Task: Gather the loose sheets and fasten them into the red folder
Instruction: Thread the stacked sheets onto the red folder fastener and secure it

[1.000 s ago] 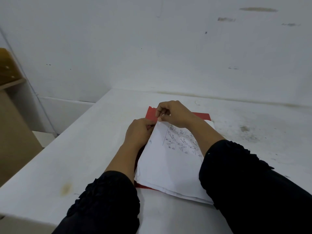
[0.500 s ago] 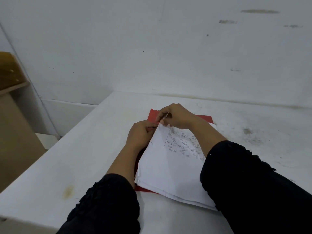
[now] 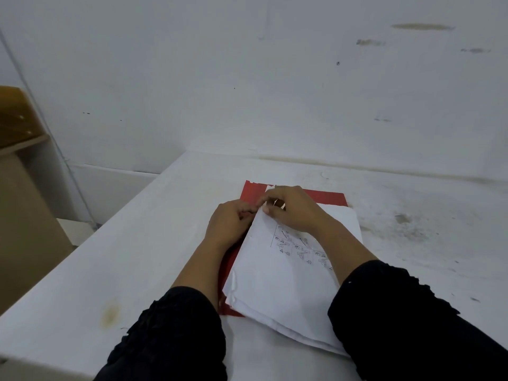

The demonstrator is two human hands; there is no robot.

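Note:
A stack of white sheets (image 3: 277, 287) lies askew on the open red folder (image 3: 324, 197), whose red shows beyond the far edge and along the left side. The top sheet carries small printed figures. My left hand (image 3: 228, 225) rests at the stack's far left corner, fingers curled onto the paper edge. My right hand (image 3: 291, 209) is just beyond it, fingers pinched at the same top corner of the sheets. What sits under the fingers is hidden.
The white table (image 3: 143, 265) runs to a white wall at the back and has a brown stain near its front left. Grey smudges mark its right side. A brown cabinet (image 3: 19, 204) stands off the left edge.
Both hands stay at the sheets' top corner. My right hand has shifted slightly, its fingers working at the corner. The stack has not moved.

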